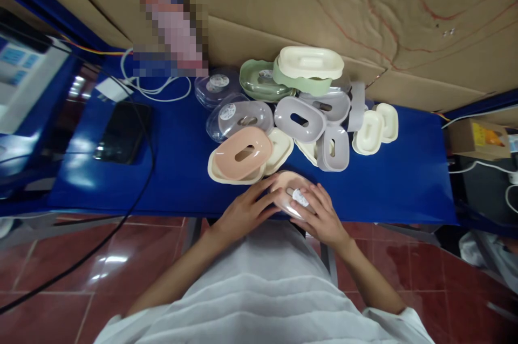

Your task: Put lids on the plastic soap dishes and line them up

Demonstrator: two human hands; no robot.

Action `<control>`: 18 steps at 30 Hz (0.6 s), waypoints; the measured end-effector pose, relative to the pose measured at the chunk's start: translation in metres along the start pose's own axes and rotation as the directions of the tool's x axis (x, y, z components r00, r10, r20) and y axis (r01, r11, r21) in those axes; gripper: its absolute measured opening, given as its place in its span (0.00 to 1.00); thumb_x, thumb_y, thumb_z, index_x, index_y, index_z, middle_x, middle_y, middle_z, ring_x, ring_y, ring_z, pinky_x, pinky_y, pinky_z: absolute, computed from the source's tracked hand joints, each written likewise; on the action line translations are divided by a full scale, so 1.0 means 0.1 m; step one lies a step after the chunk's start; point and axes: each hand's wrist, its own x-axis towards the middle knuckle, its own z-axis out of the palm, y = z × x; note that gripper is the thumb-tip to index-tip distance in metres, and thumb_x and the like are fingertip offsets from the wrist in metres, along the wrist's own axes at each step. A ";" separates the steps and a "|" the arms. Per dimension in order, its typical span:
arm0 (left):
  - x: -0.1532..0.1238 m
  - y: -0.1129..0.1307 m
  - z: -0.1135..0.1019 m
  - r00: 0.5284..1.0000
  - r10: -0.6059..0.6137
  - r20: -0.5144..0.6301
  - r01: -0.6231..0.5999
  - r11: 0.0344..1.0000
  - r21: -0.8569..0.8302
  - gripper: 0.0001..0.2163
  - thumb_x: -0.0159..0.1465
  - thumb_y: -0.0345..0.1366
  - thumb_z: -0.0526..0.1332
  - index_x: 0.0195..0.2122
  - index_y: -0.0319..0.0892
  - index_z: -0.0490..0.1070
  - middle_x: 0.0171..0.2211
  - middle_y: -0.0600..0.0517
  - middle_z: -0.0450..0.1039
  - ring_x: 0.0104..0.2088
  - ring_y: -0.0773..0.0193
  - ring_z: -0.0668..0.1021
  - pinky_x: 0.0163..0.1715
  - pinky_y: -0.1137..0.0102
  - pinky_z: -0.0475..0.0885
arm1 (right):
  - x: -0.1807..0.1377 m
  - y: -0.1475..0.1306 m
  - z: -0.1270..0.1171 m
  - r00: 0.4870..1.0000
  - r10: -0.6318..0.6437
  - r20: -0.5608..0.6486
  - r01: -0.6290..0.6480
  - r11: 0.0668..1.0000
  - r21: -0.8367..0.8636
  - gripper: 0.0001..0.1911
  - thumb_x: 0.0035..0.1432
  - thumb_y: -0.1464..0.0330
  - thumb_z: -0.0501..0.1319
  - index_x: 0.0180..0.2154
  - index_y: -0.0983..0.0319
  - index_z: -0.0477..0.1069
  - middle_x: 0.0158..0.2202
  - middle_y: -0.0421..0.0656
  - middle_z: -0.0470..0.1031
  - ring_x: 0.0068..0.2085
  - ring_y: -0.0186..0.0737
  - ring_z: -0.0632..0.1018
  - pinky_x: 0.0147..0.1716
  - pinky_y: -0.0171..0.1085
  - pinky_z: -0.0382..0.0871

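Observation:
At the table's front edge sits an oval dish [286,182], pinkish, under a clear lid with a round white sticker. My left hand [249,206] holds its left side, fingers reaching onto the lid. From the right, my right hand [324,217] grips the same dish, its fingers spread over the lid beside the sticker. Just behind lie a peach oval tray [229,156] with a slot, resting on a cream dish [216,174], and a second cream piece [280,150]. Grey slotted trays [297,130] sit farther back.
On the blue table [396,187], cream trays [370,133] lie right; a green lidded dish [259,87] and a cream tray [311,62] stacked on green stand at the back. Left are clear-lidded dishes [216,85], a black flat box [123,133], a white adapter [114,90] and cables.

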 end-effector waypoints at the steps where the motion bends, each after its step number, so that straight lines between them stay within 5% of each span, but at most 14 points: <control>1: -0.01 0.01 -0.01 1.000 0.020 -0.009 -0.020 0.999 0.028 0.20 0.74 0.36 0.64 0.66 0.45 0.67 0.65 0.39 0.73 0.65 0.52 0.78 0.59 0.59 0.80 | -0.01 -0.01 -0.01 1.000 0.000 0.002 0.000 1.000 -0.006 0.27 0.65 0.65 0.71 0.64 0.51 0.73 0.65 0.47 0.75 0.71 0.59 0.69 0.70 0.63 0.67; 4: -0.10 0.00 -0.06 0.995 0.038 -0.089 -0.022 0.984 0.175 0.23 0.71 0.35 0.68 0.65 0.50 0.69 0.62 0.41 0.75 0.62 0.50 0.79 0.61 0.56 0.76 | -0.16 0.00 -0.05 0.999 0.027 -0.023 -0.028 0.999 -0.041 0.29 0.64 0.66 0.71 0.64 0.50 0.72 0.65 0.48 0.75 0.69 0.61 0.71 0.68 0.63 0.70; 8: -0.23 -0.12 -0.17 0.971 -0.073 -0.225 0.149 0.929 0.339 0.24 0.67 0.33 0.71 0.63 0.53 0.72 0.61 0.42 0.76 0.60 0.48 0.79 0.62 0.51 0.68 | -0.63 0.15 -0.20 0.972 0.169 -0.161 -0.190 0.973 -0.129 0.34 0.60 0.69 0.71 0.66 0.52 0.69 0.67 0.51 0.71 0.68 0.64 0.71 0.62 0.66 0.74; 14: -0.39 -0.35 -0.31 0.949 -0.160 -0.272 0.263 0.878 0.400 0.14 0.68 0.32 0.70 0.53 0.48 0.75 0.56 0.42 0.77 0.55 0.47 0.80 0.54 0.52 0.72 | -1.32 0.67 -0.56 0.863 0.368 -0.345 -0.475 0.824 -0.310 0.34 0.60 0.61 0.71 0.66 0.57 0.69 0.66 0.58 0.71 0.67 0.71 0.72 0.60 0.70 0.71; 18: -0.50 -0.43 -0.42 0.943 -0.152 -0.297 0.267 0.878 0.397 0.12 0.66 0.32 0.71 0.49 0.46 0.74 0.54 0.42 0.76 0.55 0.47 0.80 0.53 0.52 0.75 | -1.25 0.96 -0.69 0.783 0.466 -0.412 -0.608 0.714 -0.348 0.31 0.66 0.56 0.65 0.66 0.61 0.69 0.67 0.60 0.71 0.68 0.72 0.71 0.63 0.73 0.63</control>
